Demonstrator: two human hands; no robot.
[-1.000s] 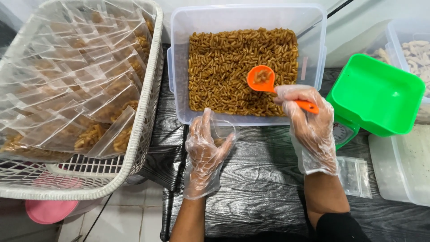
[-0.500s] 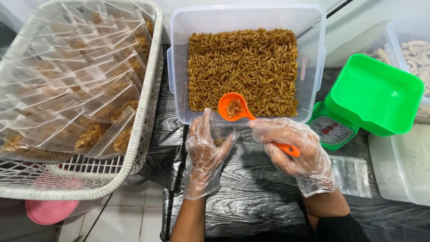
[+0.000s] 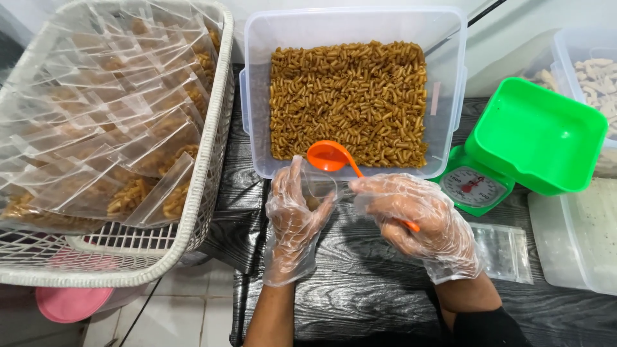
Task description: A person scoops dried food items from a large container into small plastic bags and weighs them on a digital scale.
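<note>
Over the small clear bag, gloved hands (both) tip an orange scoop.

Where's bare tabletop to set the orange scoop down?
Bare table lies between the left hand and right hand, toward the near edge. Crowded: clear tub ahead, basket left, flat bags and green scale right.
</note>
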